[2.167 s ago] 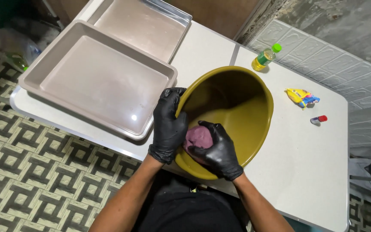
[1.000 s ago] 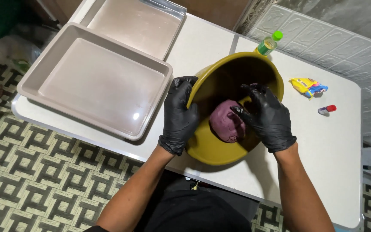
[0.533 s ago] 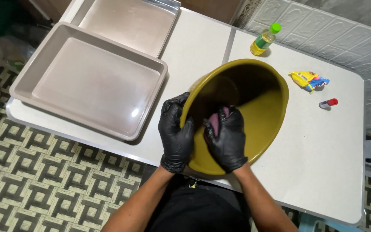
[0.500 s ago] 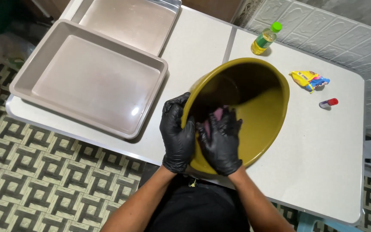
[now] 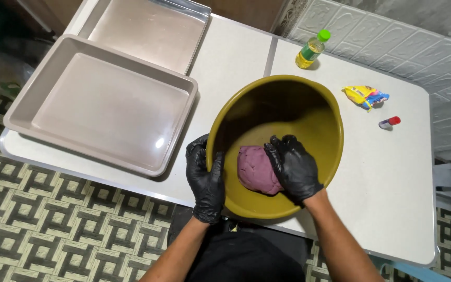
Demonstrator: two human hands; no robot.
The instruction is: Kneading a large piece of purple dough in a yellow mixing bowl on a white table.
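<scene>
A large olive-yellow bowl (image 5: 298, 104) stands tilted toward me on a white table. Inside it lies a lump of purple dough (image 5: 254, 168). My right hand (image 5: 294, 168), in a black glove, presses against the right side of the dough and partly covers it. My left hand (image 5: 205, 177), also gloved in black, grips the bowl's near-left rim from outside, thumb over the edge.
Two shallow beige baking trays (image 5: 105, 104) (image 5: 150, 31) lie to the left on the table (image 5: 387, 177). A small bottle of yellow liquid with a green cap (image 5: 311, 49), a yellow snack packet (image 5: 366, 96) and a small red-capped tube (image 5: 390, 122) sit at the back right. Patterned floor tiles lie below.
My right hand has shifted from over the dough to its right side, uncovering more of the purple lump. The left hand has stayed on the bowl's rim.
</scene>
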